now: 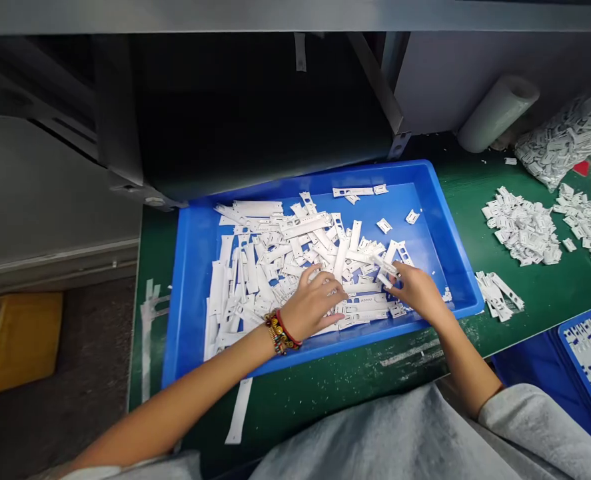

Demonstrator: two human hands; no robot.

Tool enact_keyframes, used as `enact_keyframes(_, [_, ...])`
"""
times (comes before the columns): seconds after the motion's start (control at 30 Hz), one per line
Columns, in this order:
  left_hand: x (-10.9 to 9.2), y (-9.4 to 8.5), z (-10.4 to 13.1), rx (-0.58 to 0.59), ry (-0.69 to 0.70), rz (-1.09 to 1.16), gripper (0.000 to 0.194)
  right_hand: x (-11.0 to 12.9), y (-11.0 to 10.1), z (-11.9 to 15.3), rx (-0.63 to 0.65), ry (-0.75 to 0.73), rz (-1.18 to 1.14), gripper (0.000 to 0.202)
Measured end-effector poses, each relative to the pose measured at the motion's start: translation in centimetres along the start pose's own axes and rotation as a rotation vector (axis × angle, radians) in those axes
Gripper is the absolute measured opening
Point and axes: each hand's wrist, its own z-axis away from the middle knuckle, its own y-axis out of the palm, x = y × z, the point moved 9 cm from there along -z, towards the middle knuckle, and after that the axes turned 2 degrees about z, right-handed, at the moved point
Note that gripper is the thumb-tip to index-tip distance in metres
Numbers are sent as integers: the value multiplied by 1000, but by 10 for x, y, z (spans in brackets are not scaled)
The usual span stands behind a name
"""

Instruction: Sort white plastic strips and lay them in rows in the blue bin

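A blue tray [442, 220] holds a jumbled heap of white plastic parts [270, 260], some long strips and some short pieces. Over the front middle of the heap, my left hand [315, 303] reaches down with its fingers apart, touching or just above the strips. Bracelets circle that wrist. At the tray's right side, my right hand [415, 288] pinches some slim white plastic strips [386, 267] between thumb and fingers. Several small white pieces [384, 225] lie apart from the heap on the tray floor.
Piles of small white parts [522, 227] lie on the green table [335, 400] at right, near a filled clear bag [565, 137] and a white roll [498, 113]. A dark machine opening [260, 113] stands behind the tray. A second blue tray [570, 333] sits lower right, a yellow bin [30, 340] left.
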Motion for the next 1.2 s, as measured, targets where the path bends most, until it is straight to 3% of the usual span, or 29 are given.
enact_keyframes(0.1, [-16, 27, -13, 75, 81, -18, 22, -19, -14, 0, -78, 49, -94, 12])
enact_keyframes(0.17, [-21, 35, -18, 87, 110, -43, 12, -26, -17, 3, -105, 22, -127, 15])
enact_keyframes(0.23, [-22, 32, -18, 48, 117, -61, 6, -30, -16, 9, -123, -24, -163, 18])
enact_keyframes(0.3, [-24, 22, -13, 1, 135, -90, 17, -33, -11, 16, -120, -35, -195, 17])
enact_keyframes(0.4, [-21, 11, -2, -37, 152, -136, 23, -30, 4, 23, -23, -16, -145, 14])
enact_keyframes(0.47, [-12, 9, 3, -63, 94, -121, 17, -20, 13, 23, 50, -42, -37, 23])
enact_keyframes(0.53, [-5, 11, 4, -82, 45, -76, 13, -9, 18, 20, 103, -70, 86, 32])
enact_keyframes(0.6, [-4, 19, 1, -74, 50, -32, 20, -1, 22, 15, 142, -90, 157, 32])
enact_keyframes(0.67, [-7, 26, -4, -51, 68, -8, 14, 2, 22, 10, 152, -110, 152, 28])
enact_keyframes(0.83, [-10, 26, -7, -37, 56, -15, 10, -15, 22, 10, 195, -107, -157, 11])
enact_keyframes(0.97, [-9, 9, 2, -107, 33, -68, 9, -23, 22, 13, 236, -94, -546, 32])
enact_keyframes(1.2, [-13, -18, 16, -273, 73, -144, 15, -24, 19, 12, 228, -38, -694, 38])
